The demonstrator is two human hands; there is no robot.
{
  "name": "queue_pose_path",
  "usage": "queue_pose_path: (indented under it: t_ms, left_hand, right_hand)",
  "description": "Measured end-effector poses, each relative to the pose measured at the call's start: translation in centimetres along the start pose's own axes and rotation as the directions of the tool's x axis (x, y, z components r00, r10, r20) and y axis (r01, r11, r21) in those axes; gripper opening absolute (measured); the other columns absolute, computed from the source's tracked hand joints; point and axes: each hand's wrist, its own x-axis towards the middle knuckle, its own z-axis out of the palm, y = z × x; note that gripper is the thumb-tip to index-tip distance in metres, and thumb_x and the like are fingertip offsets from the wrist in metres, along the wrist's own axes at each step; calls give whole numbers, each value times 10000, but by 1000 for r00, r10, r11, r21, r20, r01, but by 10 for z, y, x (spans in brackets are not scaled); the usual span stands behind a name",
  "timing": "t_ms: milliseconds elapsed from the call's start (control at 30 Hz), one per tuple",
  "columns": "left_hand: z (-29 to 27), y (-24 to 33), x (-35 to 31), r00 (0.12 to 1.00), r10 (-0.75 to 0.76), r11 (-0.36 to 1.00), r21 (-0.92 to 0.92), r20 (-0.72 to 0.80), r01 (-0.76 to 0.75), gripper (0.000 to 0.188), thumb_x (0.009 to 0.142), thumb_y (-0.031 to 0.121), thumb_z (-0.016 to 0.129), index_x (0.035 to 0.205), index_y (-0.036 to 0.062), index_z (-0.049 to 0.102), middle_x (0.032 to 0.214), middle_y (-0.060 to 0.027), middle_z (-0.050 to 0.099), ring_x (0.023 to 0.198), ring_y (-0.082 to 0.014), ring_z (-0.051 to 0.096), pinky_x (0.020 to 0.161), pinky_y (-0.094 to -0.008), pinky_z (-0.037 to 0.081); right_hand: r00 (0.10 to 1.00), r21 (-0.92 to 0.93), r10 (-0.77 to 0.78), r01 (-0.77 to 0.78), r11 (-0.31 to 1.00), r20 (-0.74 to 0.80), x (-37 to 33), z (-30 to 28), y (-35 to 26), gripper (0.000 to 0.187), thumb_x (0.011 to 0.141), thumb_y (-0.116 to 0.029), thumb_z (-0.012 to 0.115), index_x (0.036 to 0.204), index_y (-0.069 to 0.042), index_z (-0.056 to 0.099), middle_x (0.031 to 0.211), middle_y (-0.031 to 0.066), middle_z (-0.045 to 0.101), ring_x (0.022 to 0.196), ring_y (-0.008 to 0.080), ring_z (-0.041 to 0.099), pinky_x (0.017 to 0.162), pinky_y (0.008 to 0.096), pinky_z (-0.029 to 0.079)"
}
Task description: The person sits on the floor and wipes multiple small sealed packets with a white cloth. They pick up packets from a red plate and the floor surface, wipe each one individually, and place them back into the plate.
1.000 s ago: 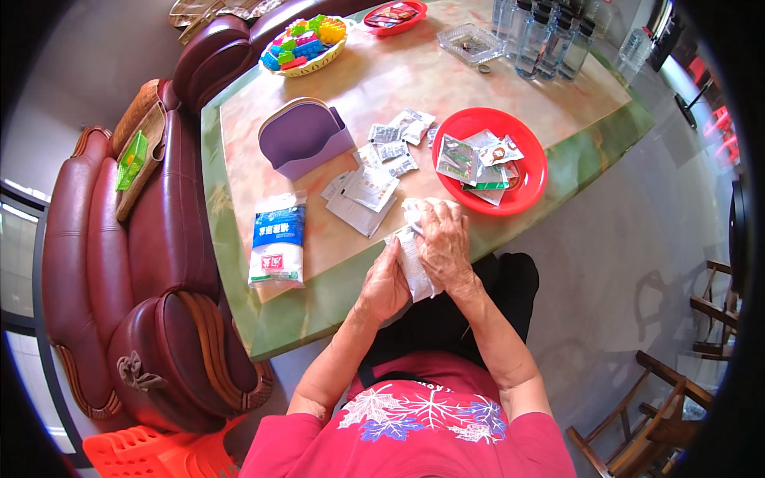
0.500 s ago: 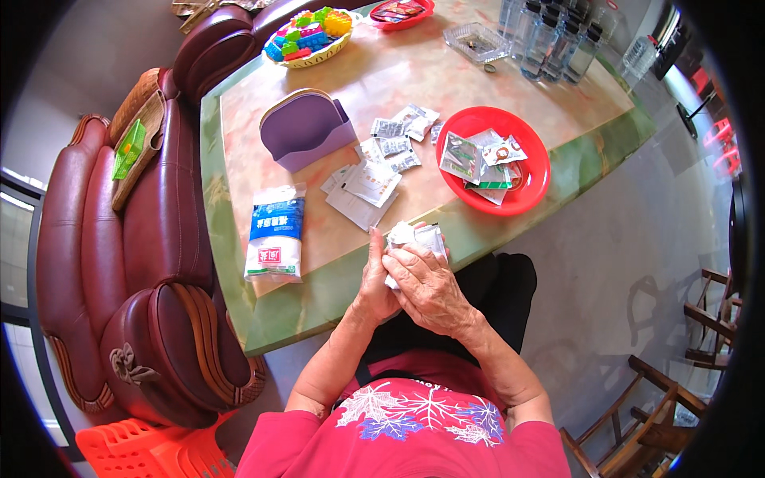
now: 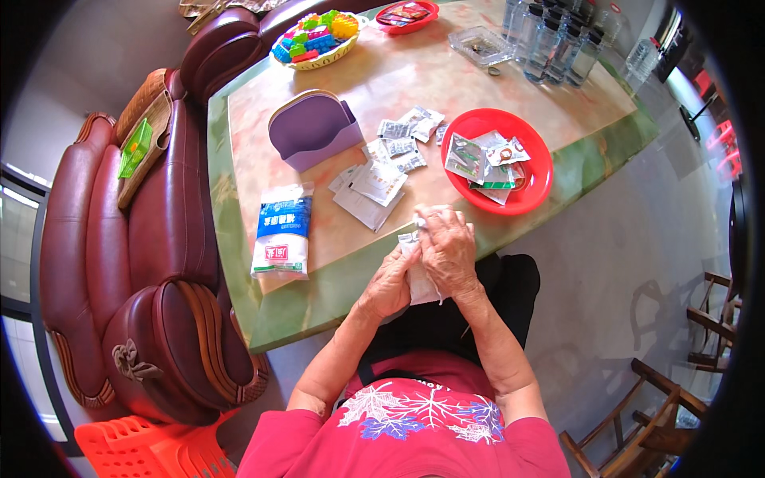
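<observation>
My left hand (image 3: 387, 282) grips a white paper-like packet (image 3: 423, 288) that hangs just past the table's near edge, above my lap. Over the packet's top, my right hand (image 3: 449, 253) is closed, with a bit of crumpled white material (image 3: 420, 221) showing at its fingertips; whether that is part of the packet I cannot tell. Beyond my hands lie flat white packets (image 3: 368, 196) and a loose heap of small printed sachets (image 3: 401, 148). To the right of these stands a red bowl (image 3: 543, 163) holding several packets.
A blue-and-white plastic bag of white contents (image 3: 281, 233) lies at the left, with a purple holder (image 3: 312, 134) behind it. Farther back are a basket of toy blocks (image 3: 317, 41), a red dish (image 3: 408, 17), a clear tray (image 3: 480, 46) and several bottles (image 3: 562, 49). A maroon sofa (image 3: 131, 263) flanks the table.
My hands, formerly cupped together round a white bundle, have shifted. The right hand has moved up and right along the packet, whose lower part now shows between my hands.
</observation>
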Motion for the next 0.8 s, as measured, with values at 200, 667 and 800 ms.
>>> queue_pose_path:
  t_ms: [200,667,800]
  left_hand:
    - [2,0,3,1000,-1,996,-86,21,3,462,1040,226,464,1445,15,399,1340,-110,558,1173,-200,585,1008,-377,483]
    - [-4,-3,6,992,-23,997,-71,-123,15,404,1050,214,430,1403,18,433,1322,-112,560,1170,-219,587,1008,-395,487]
    - [-7,-9,4,996,1,990,-144,-91,-14,315,1033,172,471,1321,49,505,1230,-71,600,1081,-178,605,964,-333,493]
  right_hand:
    - [954,382,181,-80,921,-238,4,-22,16,336,879,-35,607,1215,-45,605,985,150,634,909,355,632,803,416,519]
    - [846,228,36,103,968,-532,33,2,-8,257,965,-48,527,1219,-19,557,1135,173,542,1039,323,530,926,409,434]
    - [967,8,-125,130,992,-223,-2,-1,-13,375,837,-42,633,1209,-54,591,1139,156,499,1011,333,487,881,454,417]
